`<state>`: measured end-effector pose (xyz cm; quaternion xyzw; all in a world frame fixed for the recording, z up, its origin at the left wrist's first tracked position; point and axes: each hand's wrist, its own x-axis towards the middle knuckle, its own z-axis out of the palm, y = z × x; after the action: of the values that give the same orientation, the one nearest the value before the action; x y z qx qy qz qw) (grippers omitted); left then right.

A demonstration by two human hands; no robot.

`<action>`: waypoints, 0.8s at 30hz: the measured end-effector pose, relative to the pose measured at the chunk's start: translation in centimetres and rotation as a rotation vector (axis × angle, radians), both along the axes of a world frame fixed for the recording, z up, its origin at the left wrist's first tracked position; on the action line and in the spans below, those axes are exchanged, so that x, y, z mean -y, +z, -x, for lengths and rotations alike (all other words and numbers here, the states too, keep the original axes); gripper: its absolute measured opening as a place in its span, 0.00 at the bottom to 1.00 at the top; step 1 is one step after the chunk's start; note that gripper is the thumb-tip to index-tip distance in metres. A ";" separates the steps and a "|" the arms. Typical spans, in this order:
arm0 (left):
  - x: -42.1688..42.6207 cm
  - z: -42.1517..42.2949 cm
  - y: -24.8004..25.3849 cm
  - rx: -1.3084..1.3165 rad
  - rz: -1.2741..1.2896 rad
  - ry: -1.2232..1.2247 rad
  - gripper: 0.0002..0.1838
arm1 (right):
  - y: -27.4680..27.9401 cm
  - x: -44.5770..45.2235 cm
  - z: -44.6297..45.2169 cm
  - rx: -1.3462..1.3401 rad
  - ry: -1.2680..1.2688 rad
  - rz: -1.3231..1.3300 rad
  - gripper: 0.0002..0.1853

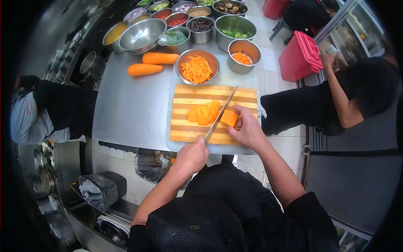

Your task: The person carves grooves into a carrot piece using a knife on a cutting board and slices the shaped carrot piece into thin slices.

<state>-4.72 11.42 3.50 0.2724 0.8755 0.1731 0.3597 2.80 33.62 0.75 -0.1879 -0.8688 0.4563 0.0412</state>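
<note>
My left hand [192, 156] is closed round the handle of a knife [222, 112], whose blade points up and to the right over a striped wooden cutting board [184, 133]. On the board, right of the blade, my right hand [247, 128] holds an orange carrot chunk [229, 118] between its fingers and thumb. Several flat orange carrot slices [203, 113] lie in an overlapping pile left of the blade. Behind the board stands a metal bowl [179, 67] of shredded carrot [196, 70].
Two whole carrots [145, 70] lie on the metal table [113, 109]. A pot [244, 69] with carrot pieces stands behind the board at right. Several bowls and pots of ingredients fill the far end. One person [42, 109] is at left, another [348, 96] at right near a red bin [296, 59].
</note>
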 end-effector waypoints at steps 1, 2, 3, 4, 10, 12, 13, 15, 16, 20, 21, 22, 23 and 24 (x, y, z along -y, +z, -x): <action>0.1 0.0 0.0 0.008 -0.021 0.016 0.14 | 0.2 0.0 0.4 0.086 -0.056 0.120 0.33; 0.2 0.0 0.0 0.014 -0.043 0.034 0.14 | -1.3 -0.4 0.7 -0.028 -0.119 0.296 0.29; 0.2 0.1 0.0 0.007 -0.019 0.021 0.15 | -1.7 -0.9 0.6 -0.025 -0.140 0.420 0.28; 0.1 0.1 0.0 0.001 0.004 0.007 0.15 | -1.1 -1.2 0.8 -0.021 -0.161 0.543 0.27; 0.0 0.1 0.2 0.004 0.030 -0.008 0.16 | -1.7 -1.5 0.3 -0.067 -0.143 0.727 0.29; -0.1 0.1 0.4 0.000 0.033 -0.008 0.16 | -2.0 -1.3 0.2 -0.099 -0.154 0.800 0.30; -0.1 0.1 0.5 -0.003 0.031 -0.005 0.16 | -1.9 -1.2 0.1 -0.095 -0.154 0.802 0.30; -0.1 0.0 0.5 -0.006 0.029 -0.002 0.16 | -1.4 -1.3 0.0 -0.086 -0.153 0.804 0.30; -0.1 0.0 0.4 -0.007 0.029 -0.001 0.16 | -1.4 -1.3 -0.1 -0.092 -0.159 0.799 0.30; -0.1 0.0 0.3 -0.017 0.022 -0.006 0.16 | -1.3 -1.4 -0.3 -0.114 -0.197 0.758 0.29; -0.1 0.0 0.3 -0.019 0.023 -0.006 0.16 | -1.4 -1.5 -0.3 -0.118 -0.211 0.743 0.29; -0.1 0.0 0.2 -0.021 0.022 -0.006 0.16 | -1.5 -1.5 -0.4 -0.142 -0.210 0.716 0.29; -0.1 -0.1 0.2 -0.023 0.022 -0.005 0.16 | -1.8 -1.7 -0.5 -0.165 -0.208 0.689 0.29; -0.2 -0.1 0.3 -0.028 0.021 -0.006 0.16 | -1.9 -1.7 -0.5 -0.188 -0.205 0.662 0.29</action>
<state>-4.63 11.59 3.78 0.2737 0.8813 0.1590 0.3509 3.31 35.35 -1.19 -0.2346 -0.6428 0.7219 0.1032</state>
